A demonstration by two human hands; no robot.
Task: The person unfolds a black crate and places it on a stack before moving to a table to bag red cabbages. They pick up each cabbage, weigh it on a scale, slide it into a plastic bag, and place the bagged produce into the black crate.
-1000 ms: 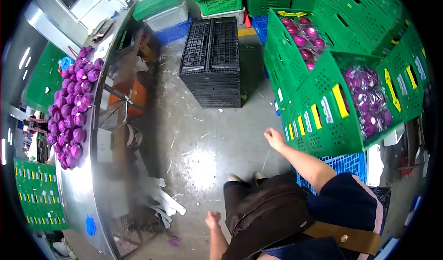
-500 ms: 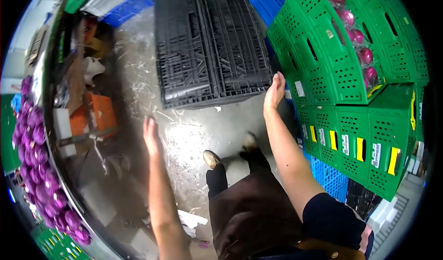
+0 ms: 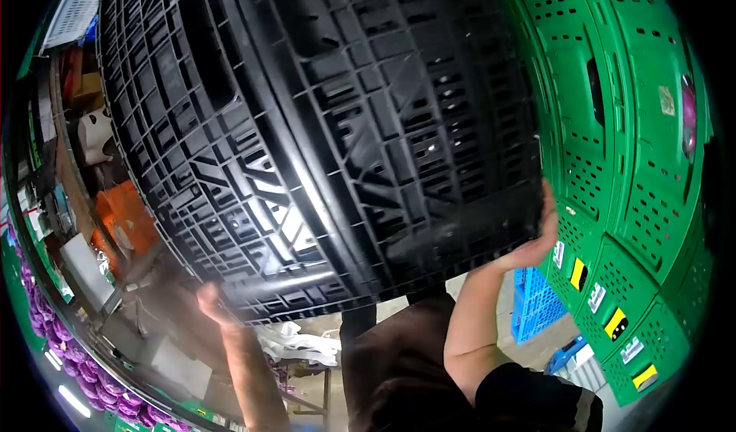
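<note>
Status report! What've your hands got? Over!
Left hand, right hand: on near corners. Black rectangular plastic crate: held in front. Green perforated plastic crates: close, right.

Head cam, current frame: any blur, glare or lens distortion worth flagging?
Head view: strong fisheye, black corners, green crates bowing at right; glare along the centre ridge of the black crate; left hand looks soft, likely motion blur, while the right hand reads sharper.

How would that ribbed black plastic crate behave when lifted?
The broad, ribbed black plastic crate should stay stiff, given its dense ribs. Its lattice openings suggest modest weight. It might tip forward, since the left hand and right hand are near its closest corners.
</note>
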